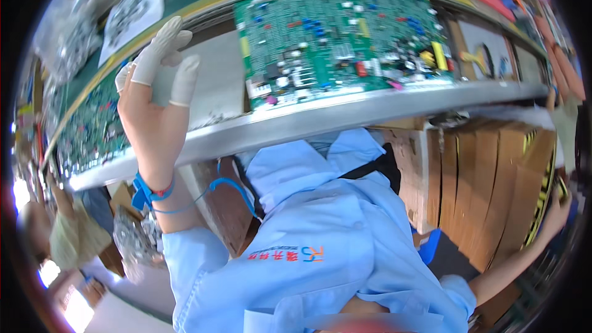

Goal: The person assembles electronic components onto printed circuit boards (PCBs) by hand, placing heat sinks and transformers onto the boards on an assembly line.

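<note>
My left hand (155, 98) is raised over the silver rail of the workbench, wearing white finger cots and a blue wrist strap (143, 193) with a coiled cord. Its fingers are apart, slightly bent, and hold nothing. Just right of it lies a large green circuit board (327, 43) with many parts mounted on it. Another green circuit board (92, 126) is partly behind the hand on the left. My right hand (557, 209) reaches far out to the right, beside the cardboard boxes. Its fingers are bent round something small and dark that I cannot make out.
Cardboard boxes (478, 179) stand below the bench on the right. A yellow-handled tool (473, 58) lies right of the large board. Clear plastic bags (68, 43) are at the far left. Other people's arms (564, 65) show at both sides; a blue bin (428, 246) is low down.
</note>
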A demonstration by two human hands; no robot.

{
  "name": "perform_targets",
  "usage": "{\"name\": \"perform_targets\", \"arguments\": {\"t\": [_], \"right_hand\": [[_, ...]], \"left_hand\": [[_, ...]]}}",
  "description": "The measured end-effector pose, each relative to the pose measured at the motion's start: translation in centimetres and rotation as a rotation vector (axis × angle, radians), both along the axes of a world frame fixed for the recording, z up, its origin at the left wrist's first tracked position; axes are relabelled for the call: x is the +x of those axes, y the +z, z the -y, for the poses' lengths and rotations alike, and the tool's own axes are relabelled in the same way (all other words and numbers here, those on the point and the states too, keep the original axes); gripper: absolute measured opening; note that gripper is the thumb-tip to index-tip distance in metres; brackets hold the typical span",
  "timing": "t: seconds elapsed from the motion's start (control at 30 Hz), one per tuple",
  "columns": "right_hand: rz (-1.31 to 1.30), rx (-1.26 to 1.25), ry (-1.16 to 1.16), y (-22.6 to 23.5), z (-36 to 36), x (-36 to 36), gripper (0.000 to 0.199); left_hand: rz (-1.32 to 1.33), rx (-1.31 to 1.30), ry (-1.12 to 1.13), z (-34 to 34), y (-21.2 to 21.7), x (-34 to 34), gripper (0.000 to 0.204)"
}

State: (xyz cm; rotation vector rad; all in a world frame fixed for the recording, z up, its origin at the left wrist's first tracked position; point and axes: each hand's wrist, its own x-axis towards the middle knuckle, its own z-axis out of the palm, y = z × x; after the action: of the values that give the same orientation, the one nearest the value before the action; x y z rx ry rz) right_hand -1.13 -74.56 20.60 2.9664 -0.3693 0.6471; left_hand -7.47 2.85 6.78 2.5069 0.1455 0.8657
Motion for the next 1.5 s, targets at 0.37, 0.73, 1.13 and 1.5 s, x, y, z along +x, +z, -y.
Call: {"name": "perform_targets", "arguments": {"t": [0.37,0.73,1.13,1.5], "right_hand": [[-0.582,1.369,1.018,-10.4,-41.0,7.1,0.027],[-0.563,0.372,1.415,-11.3,-54.1,7.6,0.049],[-0.623,-0.046,1.508,-12.4,-56.5,9.0,0.049],[-0.684,-0.056,1.56,-12.4,-57.7,9.7,0.052]], "left_hand": [[-0.146,-0.105,0.014,0.8,-5.8,-2.7,0.039],[-0.191,-0.26,-0.043,0.8,-7.4,-2.4,0.042],[-0.189,-0.258,-0.075,0.5,-7.2,-2.0,0.045],[-0.2,-0.263,-0.076,0.2,-7.3,-2.1,0.045]]}}
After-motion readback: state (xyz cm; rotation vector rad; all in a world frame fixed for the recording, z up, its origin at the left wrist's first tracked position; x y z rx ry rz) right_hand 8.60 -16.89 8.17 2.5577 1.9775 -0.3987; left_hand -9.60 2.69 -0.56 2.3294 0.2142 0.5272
